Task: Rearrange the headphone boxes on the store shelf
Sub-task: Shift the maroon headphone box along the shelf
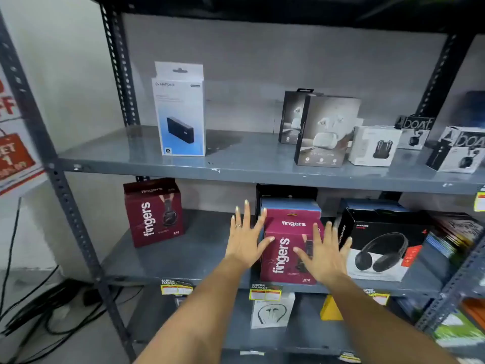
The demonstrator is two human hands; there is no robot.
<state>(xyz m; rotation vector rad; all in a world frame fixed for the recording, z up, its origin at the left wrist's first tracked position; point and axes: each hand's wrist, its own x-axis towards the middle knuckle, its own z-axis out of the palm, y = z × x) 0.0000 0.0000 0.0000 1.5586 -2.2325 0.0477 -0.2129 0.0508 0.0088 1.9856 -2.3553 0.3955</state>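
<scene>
Magenta cardboard headphone box (286,248) upright on grey metal shelf (183,258), likely light and rigid, flanked by splayed, empty left hand (244,240) and right hand (324,254); best gripped by both side faces.

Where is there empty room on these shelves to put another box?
Middle shelf: a bare patch between the dark red Fingers box and the left hand. Top shelf: open space between the white power bank box and the grey earbuds box. The right side of both shelves is crowded with boxes.
</scene>
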